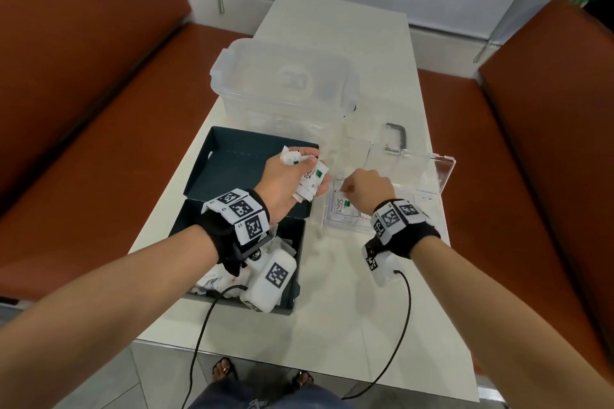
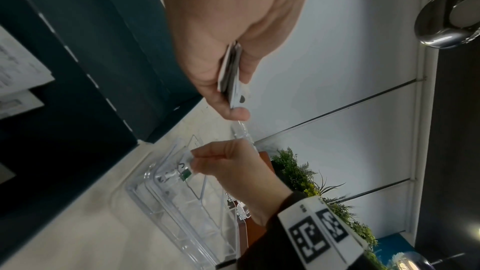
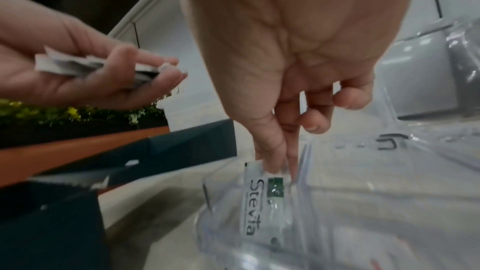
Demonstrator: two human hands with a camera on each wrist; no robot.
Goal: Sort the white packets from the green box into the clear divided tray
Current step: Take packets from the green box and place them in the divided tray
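My left hand point(image 1: 292, 176) hovers over the dark green box point(image 1: 212, 176) and grips a stack of white packets point(image 1: 310, 181), seen edge-on as the stack point(image 2: 230, 75) in the left wrist view. My right hand point(image 1: 363, 191) reaches down into the clear divided tray point(image 1: 432, 189) and pinches the top end of one white Stevia packet point(image 3: 262, 198) between thumb and forefinger. That packet point(image 1: 340, 207) stands in the tray's near-left compartment. More white packets point(image 1: 212, 280) lie in the lower half of the green box, partly hidden by my left wrist camera.
A clear lidded storage bin point(image 1: 285, 83) stands behind the green box. A dark grey handle point(image 1: 397, 138) lies beyond the tray. The white table point(image 1: 345, 325) is flanked by orange-brown benches point(image 1: 83, 93). Cables hang from both wrists over the near table edge.
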